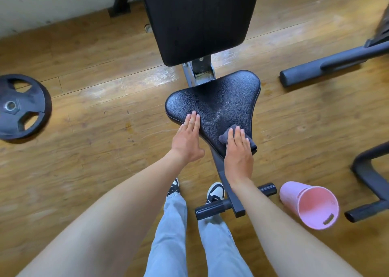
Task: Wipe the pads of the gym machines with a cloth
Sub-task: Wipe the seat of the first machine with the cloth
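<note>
On seat pad (219, 100), flat hands: right (239, 152) over cloth (227, 134).

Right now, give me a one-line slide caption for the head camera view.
Right hand presses a dark cloth onto the bench's seat pad; left hand rests flat on the pad's edge.

Gym floor seen from above: a count of each kind of thing in view.

Two black pads, a seat pad (219, 106) in the middle and a back pad (197, 17) beyond it. Two hands, the left hand (187, 140) and right hand (239, 152). One dark cloth (230, 136). One weight plate (21, 106) at far left. One pink bucket (311, 205) at near right. Two shoes (214, 192). Possibly two other machine frames (328, 64) at right, both cut off.
</note>
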